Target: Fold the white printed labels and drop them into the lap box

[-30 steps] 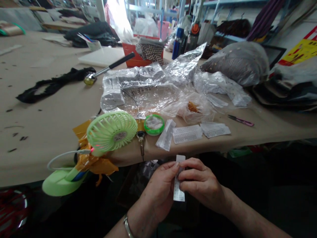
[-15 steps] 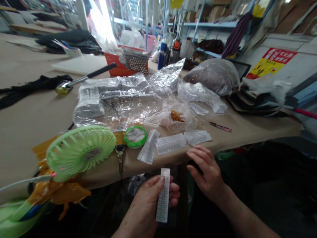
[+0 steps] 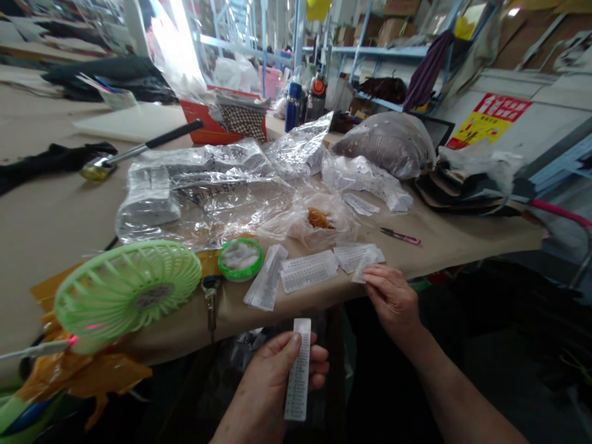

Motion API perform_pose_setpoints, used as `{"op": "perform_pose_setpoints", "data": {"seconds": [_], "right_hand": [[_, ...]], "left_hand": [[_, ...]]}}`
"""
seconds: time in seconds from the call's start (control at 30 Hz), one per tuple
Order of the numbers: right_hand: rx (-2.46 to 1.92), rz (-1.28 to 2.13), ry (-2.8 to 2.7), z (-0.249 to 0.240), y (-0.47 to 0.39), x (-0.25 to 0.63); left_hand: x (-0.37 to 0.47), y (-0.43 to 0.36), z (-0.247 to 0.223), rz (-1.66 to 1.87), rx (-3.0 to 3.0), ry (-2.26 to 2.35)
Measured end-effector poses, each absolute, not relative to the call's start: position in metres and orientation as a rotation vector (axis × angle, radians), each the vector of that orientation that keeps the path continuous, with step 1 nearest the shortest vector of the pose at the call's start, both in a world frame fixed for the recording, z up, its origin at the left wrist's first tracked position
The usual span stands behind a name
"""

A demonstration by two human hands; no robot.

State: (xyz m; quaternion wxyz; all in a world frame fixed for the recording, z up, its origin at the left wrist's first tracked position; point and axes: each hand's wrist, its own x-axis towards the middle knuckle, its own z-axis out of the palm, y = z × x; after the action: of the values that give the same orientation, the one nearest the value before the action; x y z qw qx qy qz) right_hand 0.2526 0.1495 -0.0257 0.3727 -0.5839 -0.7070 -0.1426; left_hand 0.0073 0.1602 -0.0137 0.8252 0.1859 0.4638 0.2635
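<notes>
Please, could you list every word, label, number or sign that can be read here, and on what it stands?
No text can be read with certainty.
Bag: black handwriting, too blurred to quote.
Sign: white characters on red, too blurred.
Strip in the left hand: rows of print, too small.
Slips on the table: rows of print, too small.
Slip at the right hand: nothing legible.

White label strip [image 3: 300, 379]: narrow, flat, rows of dk. print, long side near-vert. in view, top leaning slightly R; gripped in L hand [image 3: 271, 373], below counter [image 3: 448, 243] edge. 2nd white slip [image 3: 365, 265]: tilted, pinched by R hand [image 3: 395, 302] at R-most label pile [image 3: 346, 254].
</notes>
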Motion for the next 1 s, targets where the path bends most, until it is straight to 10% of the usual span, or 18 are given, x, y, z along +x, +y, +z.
{"op": "perform_pose_setpoints", "data": {"seconds": [1.0], "right_hand": [[-0.947, 0.098, -2.212, -0.022, 0.123, 0.139]], "left_hand": [[-0.002, 0.156, -0.011, 0.750, 0.230, 0.770]]}}
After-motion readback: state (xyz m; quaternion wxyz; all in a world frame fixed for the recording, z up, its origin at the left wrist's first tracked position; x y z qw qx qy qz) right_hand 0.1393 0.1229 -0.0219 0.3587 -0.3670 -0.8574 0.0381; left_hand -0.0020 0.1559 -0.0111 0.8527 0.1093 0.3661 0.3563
